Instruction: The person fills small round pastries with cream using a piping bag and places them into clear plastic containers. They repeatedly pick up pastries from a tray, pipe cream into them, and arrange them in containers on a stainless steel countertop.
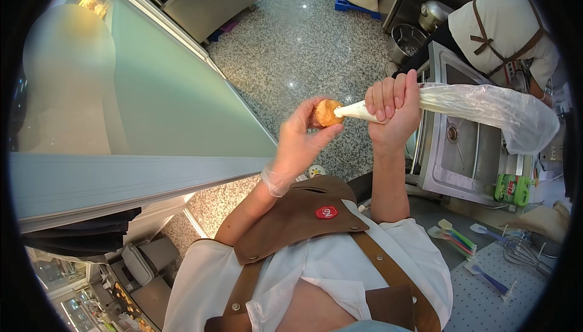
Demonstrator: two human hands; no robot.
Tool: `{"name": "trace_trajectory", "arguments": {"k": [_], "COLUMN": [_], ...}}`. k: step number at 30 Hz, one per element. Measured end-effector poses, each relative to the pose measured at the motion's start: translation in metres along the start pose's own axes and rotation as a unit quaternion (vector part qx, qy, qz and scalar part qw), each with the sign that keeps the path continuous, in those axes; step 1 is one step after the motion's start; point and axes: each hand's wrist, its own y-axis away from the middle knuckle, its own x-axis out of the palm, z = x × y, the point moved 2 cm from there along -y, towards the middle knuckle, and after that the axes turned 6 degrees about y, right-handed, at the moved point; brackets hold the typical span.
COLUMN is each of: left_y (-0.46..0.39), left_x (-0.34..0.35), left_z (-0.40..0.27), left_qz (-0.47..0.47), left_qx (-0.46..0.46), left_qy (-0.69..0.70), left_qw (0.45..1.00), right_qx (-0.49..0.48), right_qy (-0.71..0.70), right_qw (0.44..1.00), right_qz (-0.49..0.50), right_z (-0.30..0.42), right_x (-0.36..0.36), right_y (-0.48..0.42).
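Note:
My left hand [303, 127], in a clear disposable glove, holds a round golden-brown pastry puff [327, 112] between thumb and fingers. My right hand [392, 106] is bare and closed around the lower part of a clear plastic piping bag [483, 99]. White filling shows in the bag's narrow end, and its tip meets the right side of the puff. A bit of white cream [338, 112] is visible where they touch. Behind my right fist, the bag's loose upper part trails off to the right, over the sink.
A stainless steel sink [435, 168] is at my right, with a green jug [512, 189] on its edge. Spatulas [455, 238] and a whisk [524, 254] lie nearby. A glass-panelled partition [191, 90] borders my left. A co-worker [505, 22] bends beyond the sink, near a metal bowl [406, 42].

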Motion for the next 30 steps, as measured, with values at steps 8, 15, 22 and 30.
{"name": "trace_trajectory", "arguments": {"k": [8,15,22,30], "left_y": [-0.001,0.001,0.029,0.127], "left_x": [0.001,0.008,-0.012,-0.088], "left_z": [-0.006,-0.008,-0.019,-0.052], "left_qz": [0.007,0.000,0.081,0.105], "left_qx": [-0.084,-0.103,-0.178,-0.175], "left_qy": [0.134,0.171,0.145,0.162], "left_qw": [0.987,0.980,0.970,0.965], "right_qx": [0.007,0.018,0.007,0.005], "right_qy": [-0.115,-0.102,-0.143,-0.160], "right_qw": [0.993,0.995,0.987,0.981], "right_qz": [-0.002,-0.013,0.065,0.112], "right_z": [0.014,0.004,0.007,0.028], "right_x": [-0.011,-0.014,-0.018,0.039], "right_y": [-0.005,-0.004,-0.017,0.008]}}
